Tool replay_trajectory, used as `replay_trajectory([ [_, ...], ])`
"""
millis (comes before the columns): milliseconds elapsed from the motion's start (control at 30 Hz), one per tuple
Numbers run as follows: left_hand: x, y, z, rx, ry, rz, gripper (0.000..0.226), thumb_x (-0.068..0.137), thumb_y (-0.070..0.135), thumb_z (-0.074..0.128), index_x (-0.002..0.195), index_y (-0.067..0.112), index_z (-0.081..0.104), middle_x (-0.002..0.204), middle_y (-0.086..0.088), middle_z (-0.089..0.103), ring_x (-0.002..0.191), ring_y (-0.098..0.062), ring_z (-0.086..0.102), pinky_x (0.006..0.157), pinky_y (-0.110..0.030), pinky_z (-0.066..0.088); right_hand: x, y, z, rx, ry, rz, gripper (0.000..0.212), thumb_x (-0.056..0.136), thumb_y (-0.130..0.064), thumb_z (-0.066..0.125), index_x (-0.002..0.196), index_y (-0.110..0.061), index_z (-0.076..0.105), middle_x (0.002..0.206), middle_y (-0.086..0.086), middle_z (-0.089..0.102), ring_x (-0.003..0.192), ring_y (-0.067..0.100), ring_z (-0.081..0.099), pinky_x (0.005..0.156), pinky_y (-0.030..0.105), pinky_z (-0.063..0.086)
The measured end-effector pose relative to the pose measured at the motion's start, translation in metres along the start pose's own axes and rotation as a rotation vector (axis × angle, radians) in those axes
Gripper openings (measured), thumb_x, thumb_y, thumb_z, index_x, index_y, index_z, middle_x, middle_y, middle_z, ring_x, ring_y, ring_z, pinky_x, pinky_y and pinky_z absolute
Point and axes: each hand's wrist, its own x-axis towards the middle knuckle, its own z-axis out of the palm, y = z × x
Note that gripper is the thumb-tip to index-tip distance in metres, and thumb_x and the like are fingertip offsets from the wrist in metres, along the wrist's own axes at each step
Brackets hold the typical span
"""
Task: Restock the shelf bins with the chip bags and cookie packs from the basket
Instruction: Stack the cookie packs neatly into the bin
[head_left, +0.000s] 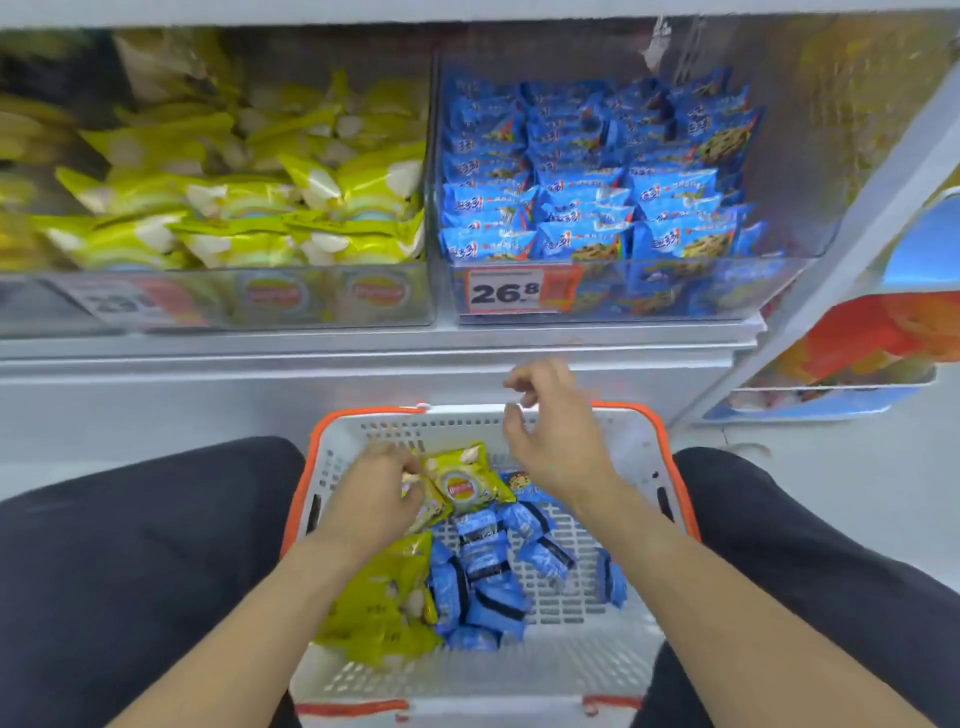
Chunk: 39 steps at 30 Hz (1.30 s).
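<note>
At the far left of the shelf (363, 345), the bin (311, 312) of yellow-green chip bags (249, 208) is blurred; its price label is unreadable and its left end is cut off by the frame edge. Your left hand (382, 486) is inside the basket (644, 441), near its far-left corner, fingers curled and pinching the edge of one yellow-green chip bag (462, 483). Your left forearm partly covers more chip bags (384, 597) along the basket's left side. The blue cookie packs (493, 571) lie in the basket's centre, between your two forearms. Your right hand (545, 431) hovers over the basket's far rim, fingers loosely spread and holding nothing. Above it, the right bin (779, 280) holds blue cookie packs (597, 171) behind a label reading 26.8 (506, 293). The display (857, 353) at the far right is cut off and indistinct.
</note>
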Motion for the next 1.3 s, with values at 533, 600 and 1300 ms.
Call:
replay_trajectory([
  [533,-0.056,-0.099,0.075,-0.107,-0.353,-0.16,0.072,0.081,0.065,0.029,0.122,0.02,0.067,0.113,-0.004,0.061,0.111,-0.025,0.056,0.097,-0.036,0.045,-0.118,0.11,0.169,-0.248,-0.765,0.763,0.055,0.09,-0.013,0.064,0.141,-0.019,0.043,0.142,0.015,0.031,0.111,0.036,0.056,0.093,0.042,0.05],
  [600,-0.05,-0.099,0.077,-0.076,-0.376,-0.188,0.067,0.083,0.065,0.031,0.122,0.023,0.066,0.115,-0.002,0.059,0.113,-0.023,0.053,0.099,-0.037,0.045,-0.115,0.116,0.181,-0.227,-0.719,0.837,0.07,0.089,-0.015,0.07,0.148,-0.021,0.033,0.15,0.015,0.021,0.12,0.037,0.052,0.099,0.044,0.049],
  [1300,-0.023,-0.052,0.044,-0.161,-0.197,-0.296,0.011,0.094,0.02,0.057,0.097,0.019,0.067,0.109,-0.007,0.064,0.103,-0.022,0.058,0.086,-0.029,0.046,-0.022,0.071,0.124,0.013,-0.968,0.945,0.051,0.082,-0.015,0.078,0.126,0.004,0.059,0.11,0.023,0.069,0.096,0.031,0.071,0.084,0.044,0.06],
])
